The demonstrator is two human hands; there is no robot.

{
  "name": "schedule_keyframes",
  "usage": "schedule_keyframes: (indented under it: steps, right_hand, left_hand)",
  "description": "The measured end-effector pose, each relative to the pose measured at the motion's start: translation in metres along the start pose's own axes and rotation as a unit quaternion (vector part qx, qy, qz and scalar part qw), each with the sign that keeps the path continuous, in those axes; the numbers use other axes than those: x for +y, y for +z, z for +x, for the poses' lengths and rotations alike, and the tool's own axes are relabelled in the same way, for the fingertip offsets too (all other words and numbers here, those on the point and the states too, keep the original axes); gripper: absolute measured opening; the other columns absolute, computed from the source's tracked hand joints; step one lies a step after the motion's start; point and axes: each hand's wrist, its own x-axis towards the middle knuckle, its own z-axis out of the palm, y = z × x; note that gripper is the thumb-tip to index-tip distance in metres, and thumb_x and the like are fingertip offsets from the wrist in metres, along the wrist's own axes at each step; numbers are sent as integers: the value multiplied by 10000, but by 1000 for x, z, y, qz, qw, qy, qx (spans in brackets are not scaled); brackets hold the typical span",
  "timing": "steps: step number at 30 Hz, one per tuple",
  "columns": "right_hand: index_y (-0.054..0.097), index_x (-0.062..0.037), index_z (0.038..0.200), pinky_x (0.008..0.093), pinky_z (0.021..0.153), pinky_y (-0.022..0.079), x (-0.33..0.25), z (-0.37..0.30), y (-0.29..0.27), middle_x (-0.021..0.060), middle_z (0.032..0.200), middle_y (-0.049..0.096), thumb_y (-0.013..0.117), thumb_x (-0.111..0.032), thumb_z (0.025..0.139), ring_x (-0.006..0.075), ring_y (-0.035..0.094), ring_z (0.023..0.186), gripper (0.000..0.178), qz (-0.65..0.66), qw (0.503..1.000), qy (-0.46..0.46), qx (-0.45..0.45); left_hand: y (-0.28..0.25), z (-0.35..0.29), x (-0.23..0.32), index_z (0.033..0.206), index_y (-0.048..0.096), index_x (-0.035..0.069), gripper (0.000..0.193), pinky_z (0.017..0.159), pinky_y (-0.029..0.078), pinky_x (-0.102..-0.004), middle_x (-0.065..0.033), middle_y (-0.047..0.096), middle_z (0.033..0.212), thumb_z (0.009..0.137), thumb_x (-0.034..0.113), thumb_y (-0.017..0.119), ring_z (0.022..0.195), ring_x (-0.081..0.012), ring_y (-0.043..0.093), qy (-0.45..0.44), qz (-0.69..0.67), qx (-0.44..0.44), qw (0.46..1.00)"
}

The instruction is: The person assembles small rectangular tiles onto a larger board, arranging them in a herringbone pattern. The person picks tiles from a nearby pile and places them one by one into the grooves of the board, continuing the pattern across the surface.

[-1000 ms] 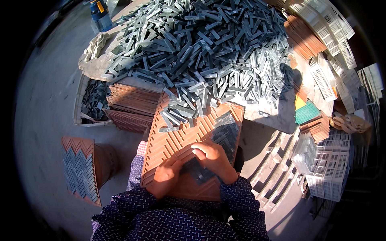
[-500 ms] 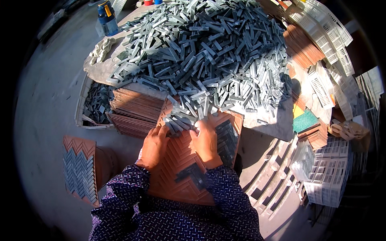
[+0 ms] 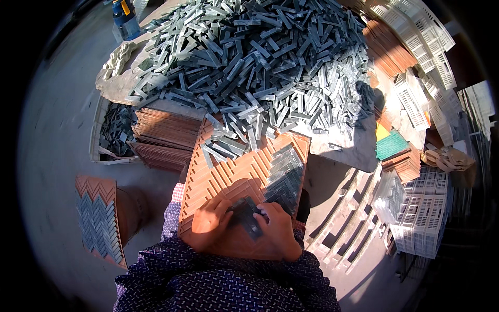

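An orange-brown grooved mold tray (image 3: 228, 179) with a herringbone pattern lies in front of me. Dark stone strips (image 3: 285, 174) fill grooves along its right side, and a smaller patch of strips (image 3: 244, 214) sits near its lower middle. My left hand (image 3: 210, 221) is at the left edge of that patch, fingers curled and bunched. On the opposite edge, my right hand (image 3: 278, 229) has its thumb and fingertips drawn together against the strips. Whatever either hand pinches is too small or hidden to make out. Loose strips (image 3: 223, 148) lie across the tray's far end.
A big heap of stone strips (image 3: 254, 57) covers the table beyond. Stacked brown trays (image 3: 166, 132) and a crate of dark pieces (image 3: 95, 140) stand left. A partly filled tray (image 3: 99, 218) rests lower left. White plastic baskets (image 3: 418, 223) and a slatted pallet (image 3: 340, 218) are right.
Both hands have drawn back toward me, from the loose strips at the tray's far end to the small patch near its lower middle. The view has shifted slightly.
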Motion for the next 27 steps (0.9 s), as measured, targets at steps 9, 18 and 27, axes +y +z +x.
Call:
schedule_keyframes:
  steps: [9,18,27]
  right_hand:
    - [635,-20,929,368,652,510,-7,10,4,143,847,603,683,-63,787,319,635,758,156,-42,999,-2,31]
    - [643,-36,910,390,660,501,-10,37,4,127,861,592,653,-64,804,327,611,788,110,-31,988,-153,12]
    - [613,-50,901,413,667,508,-22,72,10,132,884,607,671,-72,770,340,613,816,145,-43,988,-147,-32]
  left_hand:
    - [3,4,4,948,599,57,206,701,515,-408,-115,608,929,755,34,667,840,-337,618,-4,18,-5,1000]
    - [0,8,0,931,607,50,177,709,499,-423,-145,611,897,762,15,648,846,-365,607,12,-20,-6,1000]
    - [-10,16,-3,943,630,43,163,683,498,-419,-155,621,880,782,16,628,808,-369,617,-12,-34,28,999]
